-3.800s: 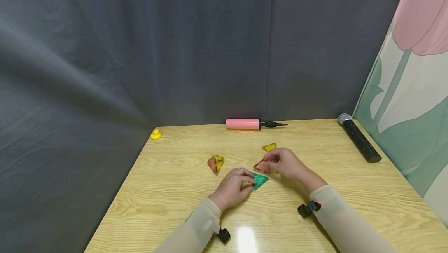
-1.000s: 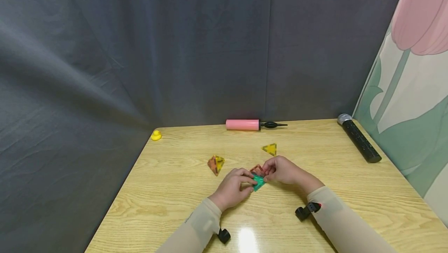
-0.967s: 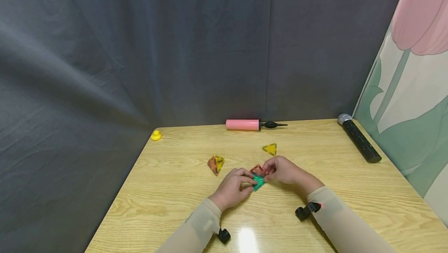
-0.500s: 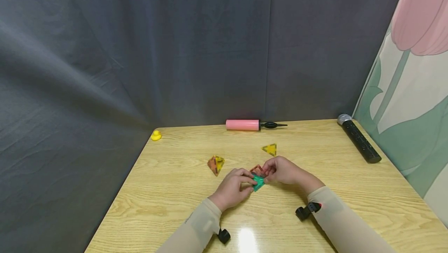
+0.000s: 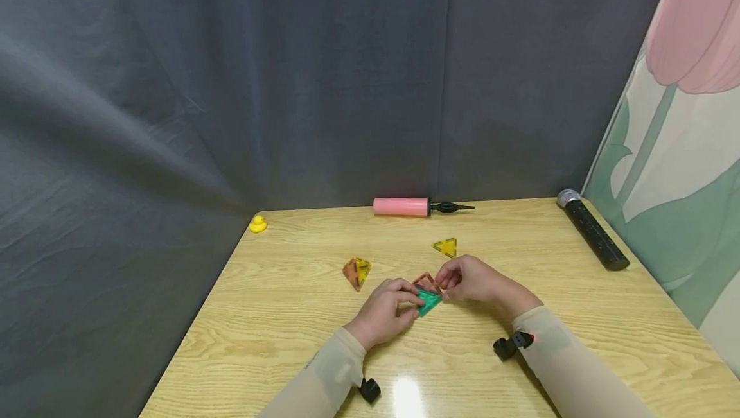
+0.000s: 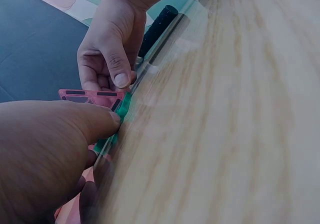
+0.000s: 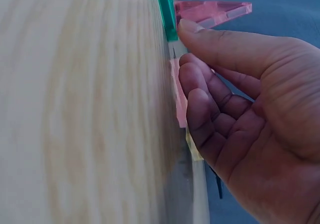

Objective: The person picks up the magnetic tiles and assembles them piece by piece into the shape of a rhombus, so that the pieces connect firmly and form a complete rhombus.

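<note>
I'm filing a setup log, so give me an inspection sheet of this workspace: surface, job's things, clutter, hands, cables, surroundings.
Surface: wood-grain table, glare at the near side.
Job's things: green tile under the left hand; pink tile angled up beside it; yellow tile and orange-and-yellow tile cluster set apart.
Clutter: yellow duck, pink pump, black microphone along the table edges.
Hands: left hand holds the green tile; right hand is at the pink tile, grip unclear.
Cables: nothing seen.
Surroundings: dark curtain behind, flower-patterned wall on the right.
</note>
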Available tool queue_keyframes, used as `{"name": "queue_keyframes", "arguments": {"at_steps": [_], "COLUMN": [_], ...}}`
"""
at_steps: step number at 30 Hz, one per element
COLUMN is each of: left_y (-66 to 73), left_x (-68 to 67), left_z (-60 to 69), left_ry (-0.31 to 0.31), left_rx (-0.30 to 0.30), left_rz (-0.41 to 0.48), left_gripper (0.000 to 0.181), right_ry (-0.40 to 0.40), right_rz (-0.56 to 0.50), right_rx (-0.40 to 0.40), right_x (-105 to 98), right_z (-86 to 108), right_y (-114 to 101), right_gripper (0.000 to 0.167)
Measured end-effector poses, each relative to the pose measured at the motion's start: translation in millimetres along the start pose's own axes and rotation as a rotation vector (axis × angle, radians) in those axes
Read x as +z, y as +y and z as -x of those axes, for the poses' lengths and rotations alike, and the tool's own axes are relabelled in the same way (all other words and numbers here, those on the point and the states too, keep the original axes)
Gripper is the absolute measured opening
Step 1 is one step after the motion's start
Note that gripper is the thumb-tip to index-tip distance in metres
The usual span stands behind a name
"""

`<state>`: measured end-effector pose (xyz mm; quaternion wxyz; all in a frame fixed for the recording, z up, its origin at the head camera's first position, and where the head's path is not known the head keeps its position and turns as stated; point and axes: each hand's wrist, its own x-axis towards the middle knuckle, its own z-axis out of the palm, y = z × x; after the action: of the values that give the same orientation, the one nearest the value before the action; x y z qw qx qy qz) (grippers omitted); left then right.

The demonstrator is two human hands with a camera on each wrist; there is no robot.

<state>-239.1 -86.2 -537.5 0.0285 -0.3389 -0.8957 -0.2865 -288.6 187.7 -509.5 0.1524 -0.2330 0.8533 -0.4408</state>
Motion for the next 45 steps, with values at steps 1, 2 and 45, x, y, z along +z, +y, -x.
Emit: {"name": "queue_keyframes", "arguments": {"at_steps": [1, 2, 45], "left_y": [0.3, 0.7, 0.2], "left_x": [-0.1, -0.3, -2.7], "left_z": [0.1, 0.1, 1.3], "left_ry": [-0.001, -0.003, -0.015], "left_rx": [-0.001, -0.003, -0.01], "left_rz": [0.0, 0.0, 0.007], "left_gripper": [0.02, 0.02, 0.022], "right_ry": [0.004, 0.009, 0.286], "right_rz": [-0.001, -0.004, 0.059], "right_rx": [0.001, 0.002, 0.081], "right_x": [-1, -2, -52], "right_z": [0.2, 0.3, -31.2], "right_y": [0, 1, 14], "right_gripper": [0.022, 0.022, 0.017]}}
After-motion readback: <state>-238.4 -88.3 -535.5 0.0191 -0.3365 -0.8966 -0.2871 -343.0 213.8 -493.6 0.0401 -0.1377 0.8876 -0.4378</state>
